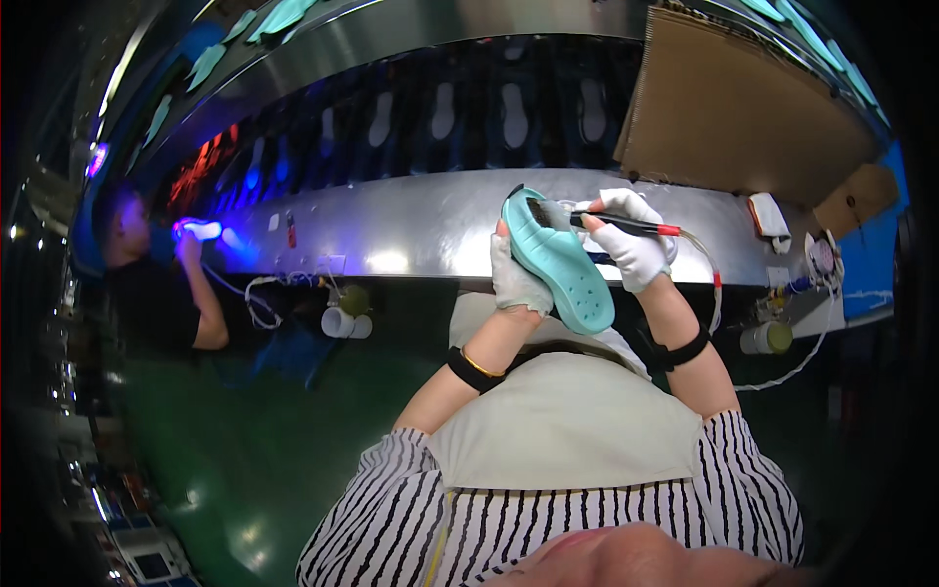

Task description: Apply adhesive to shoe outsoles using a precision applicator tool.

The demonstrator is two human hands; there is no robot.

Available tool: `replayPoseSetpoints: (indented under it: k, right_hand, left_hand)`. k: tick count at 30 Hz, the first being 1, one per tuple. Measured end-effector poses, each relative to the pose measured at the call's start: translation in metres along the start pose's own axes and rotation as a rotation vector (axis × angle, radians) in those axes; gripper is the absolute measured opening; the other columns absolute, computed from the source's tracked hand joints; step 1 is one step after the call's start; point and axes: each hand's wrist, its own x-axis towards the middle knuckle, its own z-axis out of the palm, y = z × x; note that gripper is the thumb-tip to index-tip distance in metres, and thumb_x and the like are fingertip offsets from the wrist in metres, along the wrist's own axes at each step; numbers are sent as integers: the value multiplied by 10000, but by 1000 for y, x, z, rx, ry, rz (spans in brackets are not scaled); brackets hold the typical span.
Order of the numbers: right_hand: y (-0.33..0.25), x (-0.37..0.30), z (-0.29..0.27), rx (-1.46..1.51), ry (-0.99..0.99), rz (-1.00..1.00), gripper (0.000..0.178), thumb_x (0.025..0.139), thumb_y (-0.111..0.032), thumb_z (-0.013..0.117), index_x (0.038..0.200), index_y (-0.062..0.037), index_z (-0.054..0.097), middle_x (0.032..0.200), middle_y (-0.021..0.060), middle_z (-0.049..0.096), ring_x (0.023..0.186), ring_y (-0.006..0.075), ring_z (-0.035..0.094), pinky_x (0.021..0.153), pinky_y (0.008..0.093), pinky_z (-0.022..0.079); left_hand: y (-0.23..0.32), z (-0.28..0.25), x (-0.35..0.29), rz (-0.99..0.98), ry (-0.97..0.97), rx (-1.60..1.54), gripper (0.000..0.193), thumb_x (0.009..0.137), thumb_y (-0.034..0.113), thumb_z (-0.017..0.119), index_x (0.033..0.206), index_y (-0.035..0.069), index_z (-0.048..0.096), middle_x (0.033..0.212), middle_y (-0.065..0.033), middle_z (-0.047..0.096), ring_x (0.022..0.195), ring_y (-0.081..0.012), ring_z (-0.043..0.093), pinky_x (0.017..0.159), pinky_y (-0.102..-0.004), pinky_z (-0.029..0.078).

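My left hand (pixel 516 278), in a white fingerless glove, grips a teal clog-style shoe (pixel 581 293) along its left side. The shoe is tilted, its end with round holes pointing toward me; a small black piece shows at its far end. My right hand (pixel 634 249), gloved the same way, is closed around a brush (pixel 631 224) with a black handle and a red end. A thin pale tube (pixel 702 256) runs from that end. The dark bristles touch the shoe near its far end. Part of the brush handle lies behind my fingers.
A steel bench (pixel 391 230) crosses in front of me, with dark racks of pale sole shapes (pixel 443 111) behind it. Cardboard (pixel 743 98) stands at right, near a white cloth (pixel 770 220). Lidded jars (pixel 347 318) hang below the bench. At left, a person (pixel 147 264) holds a glowing blue-white light (pixel 201 230).
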Motion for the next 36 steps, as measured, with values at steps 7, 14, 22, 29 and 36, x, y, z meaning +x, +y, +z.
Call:
replayPoseSetpoints:
  k: [7,14,22,29,36]
  right_hand:
    - [23,16,-1,-11,83,-61,206,776,7,656,945,-30,544,918,44,621,848,99,575,779,239,464]
    - [14,19,-9,38,25,59,236,804,-25,625,1012,-30,514,947,40,587,886,97,556,780,245,459]
    - [18,13,0,-129,-199,-30,178,751,-22,654,917,-24,589,880,54,589,833,119,582,760,252,473]
    - [12,-3,9,-662,-294,-491,211,638,-31,665,831,-82,594,778,102,559,716,254,571,661,289,464]
    - [12,-34,-15,-341,-97,182,122,744,-32,680,845,-29,611,840,34,622,807,90,572,723,251,467]
  left_hand:
    - [-21,-20,28,-31,40,161,483,875,483,373,1113,101,546,1102,-91,573,1029,-241,548,905,-368,437]
    - [-10,-27,35,-60,44,186,508,872,505,367,1143,101,514,1130,-88,552,1042,-224,533,920,-355,422]
    - [11,-27,40,-110,55,184,575,861,489,355,1232,63,463,1217,-95,502,1111,-242,477,959,-370,382]
    - [31,-42,31,-318,-33,161,637,853,531,315,1227,32,445,1144,-175,541,880,-343,578,800,-457,484]
    - [16,-51,-12,-445,-291,259,910,753,766,270,1310,52,367,1240,-169,494,1099,-298,509,945,-396,415]
